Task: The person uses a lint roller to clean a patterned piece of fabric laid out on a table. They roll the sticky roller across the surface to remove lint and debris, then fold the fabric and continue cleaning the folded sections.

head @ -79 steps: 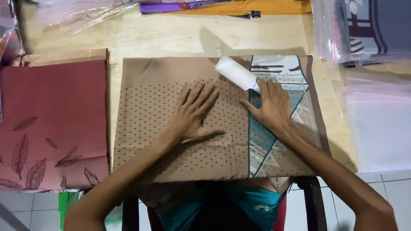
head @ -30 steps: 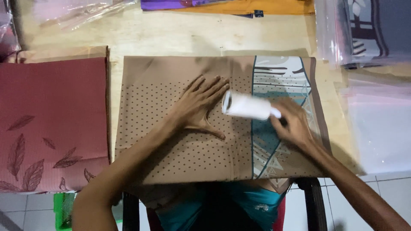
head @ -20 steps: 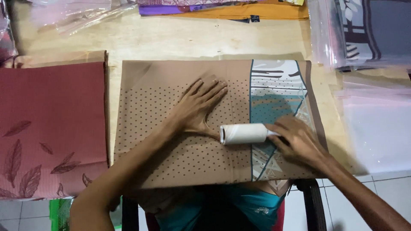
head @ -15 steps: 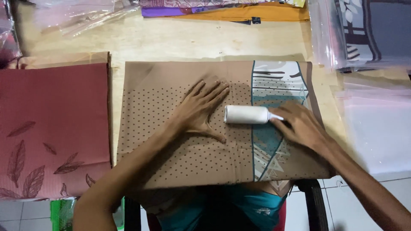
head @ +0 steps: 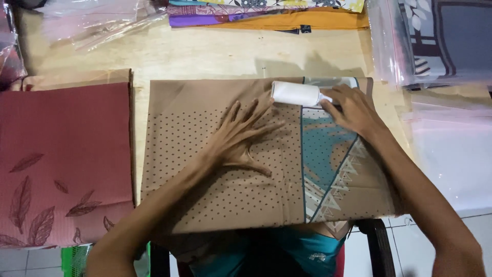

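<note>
Right hand (head: 353, 110) fingers are closed on white cylindrical lint roller (head: 296, 94), axis crosswise, near folded brown dotted cloth's (head: 215, 128) far edge; left hand (head: 241, 136) is spread flat, holding nothing.

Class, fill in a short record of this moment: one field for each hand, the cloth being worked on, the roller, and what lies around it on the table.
left hand: left hand pressed flat, fingers spread, on the brown dotted cloth
right hand: right hand grips the handle of the white lint roller
roller position: lying on the cloth near its far edge
cloth: folded, brown with dots, teal patterned panel on one side
to the left: folded red leaf-print cloth
far edge: stacked folded cloths
surface: wooden table
</note>
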